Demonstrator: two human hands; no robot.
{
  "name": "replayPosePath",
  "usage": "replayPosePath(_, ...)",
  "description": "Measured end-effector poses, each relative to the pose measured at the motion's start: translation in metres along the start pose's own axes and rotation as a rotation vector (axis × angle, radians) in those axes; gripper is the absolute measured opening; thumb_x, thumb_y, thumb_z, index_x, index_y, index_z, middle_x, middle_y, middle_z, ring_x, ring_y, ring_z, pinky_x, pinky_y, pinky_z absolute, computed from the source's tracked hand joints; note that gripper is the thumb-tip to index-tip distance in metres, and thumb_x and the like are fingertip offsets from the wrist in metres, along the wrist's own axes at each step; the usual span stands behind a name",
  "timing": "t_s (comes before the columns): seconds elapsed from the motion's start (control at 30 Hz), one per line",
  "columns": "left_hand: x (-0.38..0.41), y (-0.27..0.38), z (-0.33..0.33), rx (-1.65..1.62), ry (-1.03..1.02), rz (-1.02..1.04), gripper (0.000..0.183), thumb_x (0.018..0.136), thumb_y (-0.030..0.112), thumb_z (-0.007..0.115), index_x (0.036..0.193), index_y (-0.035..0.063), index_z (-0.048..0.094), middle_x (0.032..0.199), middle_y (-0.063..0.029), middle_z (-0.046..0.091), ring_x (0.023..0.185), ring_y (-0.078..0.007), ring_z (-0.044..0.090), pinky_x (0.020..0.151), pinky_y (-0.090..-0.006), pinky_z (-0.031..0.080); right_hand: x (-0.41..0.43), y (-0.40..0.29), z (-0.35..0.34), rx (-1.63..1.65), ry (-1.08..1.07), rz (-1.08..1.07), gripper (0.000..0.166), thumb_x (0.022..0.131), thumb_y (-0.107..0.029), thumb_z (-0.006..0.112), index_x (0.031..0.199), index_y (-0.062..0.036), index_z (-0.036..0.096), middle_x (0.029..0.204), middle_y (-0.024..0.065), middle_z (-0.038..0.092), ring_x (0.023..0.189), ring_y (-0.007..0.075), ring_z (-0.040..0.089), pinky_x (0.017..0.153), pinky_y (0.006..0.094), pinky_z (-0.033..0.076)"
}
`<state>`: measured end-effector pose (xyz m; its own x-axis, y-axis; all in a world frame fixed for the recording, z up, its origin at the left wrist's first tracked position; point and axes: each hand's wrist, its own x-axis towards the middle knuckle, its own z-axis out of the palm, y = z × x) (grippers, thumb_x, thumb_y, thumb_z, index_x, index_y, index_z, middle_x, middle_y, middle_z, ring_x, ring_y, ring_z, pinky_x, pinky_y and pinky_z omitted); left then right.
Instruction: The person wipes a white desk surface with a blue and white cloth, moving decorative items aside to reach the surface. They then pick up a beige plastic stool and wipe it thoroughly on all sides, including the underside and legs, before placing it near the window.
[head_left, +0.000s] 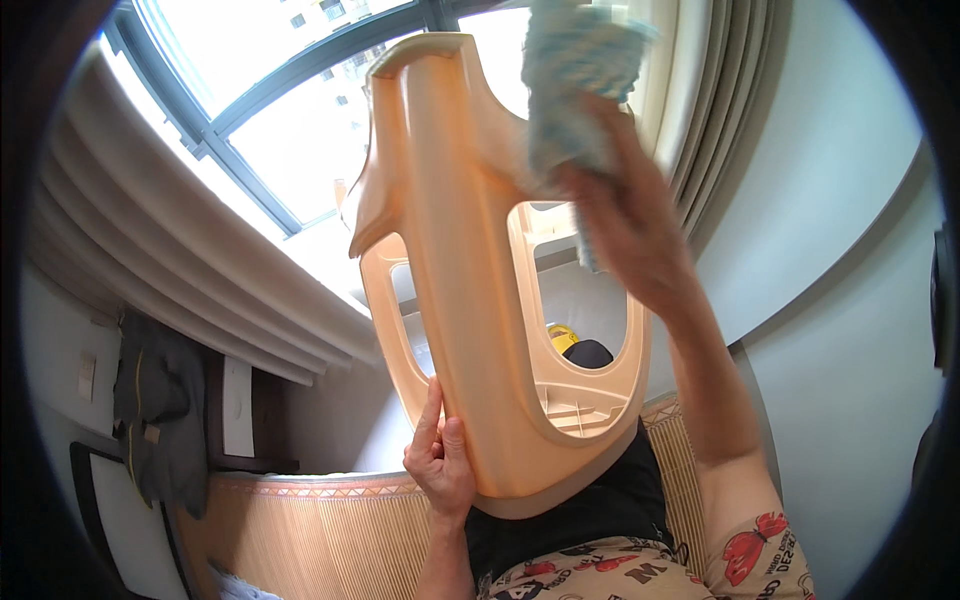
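A hollow orange-beige plastic piece (469, 285), perhaps a stool or small chair, stands upright over my lap, with large rounded openings in its sides. Around its lower left edge my left hand (444, 461) is closed, thumb and index finger against the plastic. Blurred by motion, my right hand (630, 202) holds a blue-green and white patterned cloth (581, 90) at the piece's upper right side. The cloth covers part of that side, and its contact with the plastic is hard to tell.
I sit on a bamboo mat (322, 525). Behind the piece are a window (285, 135) and a curtain (202, 247), with another curtain (712, 112) at right. Dark clothing (161, 405) hangs at left. A yellow and black object (577, 346) shows through an opening.
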<state>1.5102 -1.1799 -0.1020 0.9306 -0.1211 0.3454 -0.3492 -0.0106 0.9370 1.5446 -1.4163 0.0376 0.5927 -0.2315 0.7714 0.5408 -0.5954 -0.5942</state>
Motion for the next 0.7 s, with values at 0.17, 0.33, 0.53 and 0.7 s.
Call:
replayPosePath(0.17,0.001,-0.001,0.0,-0.035,-0.057,-0.034,0.04,0.091,0.013,0.051,0.129,-0.0007,0.045,0.081,-0.0003,0.064,0.053,0.001,0.037,0.045,-0.0145,0.03,0.001,0.046,0.018,-0.553,-0.178,-0.331,0.047,0.082,-0.039,0.06,0.122,-0.0179,0.049,0.119,0.0089,0.044,0.116,0.0303,0.033,0.1,0.0441,0.027)
replayPosePath(0.33,0.002,-0.001,-0.002,-0.034,-0.056,-0.03,0.041,0.091,0.014,0.052,0.129,-0.0005,0.044,0.074,0.0013,0.062,0.052,0.0009,0.037,0.046,-0.0141,0.029,-0.005,0.061,0.005,-0.587,-0.171,-0.348,0.05,0.082,-0.04,0.059,0.125,-0.0192,0.043,0.12,0.0089,0.044,0.118,0.0302,0.035,0.104,0.0447,0.026)
replayPosePath(0.53,0.008,0.005,0.003,-0.015,-0.077,-0.035,0.042,0.091,0.013,0.052,0.13,0.0006,0.043,0.067,0.0034,0.058,0.052,0.0006,0.036,0.046,-0.0138,0.029,-0.007,0.075,-0.023,-0.668,-0.26,-0.333,0.052,0.082,-0.027,0.062,0.129,-0.0198,0.04,0.117,0.0101,0.047,0.109,0.0324,0.044,0.099,0.0446,0.036)
replayPosePath(0.7,0.01,0.001,0.003,-0.034,-0.066,-0.019,0.042,0.091,0.014,0.052,0.131,0.001,0.043,0.062,0.0045,0.055,0.051,0.0005,0.034,0.045,-0.0142,0.027,-0.02,0.09,-0.04,-0.634,-0.264,-0.208,0.051,0.083,-0.023,0.061,0.129,-0.0151,0.041,0.113,0.0116,0.05,0.105,0.0315,0.047,0.091,0.0433,0.042)
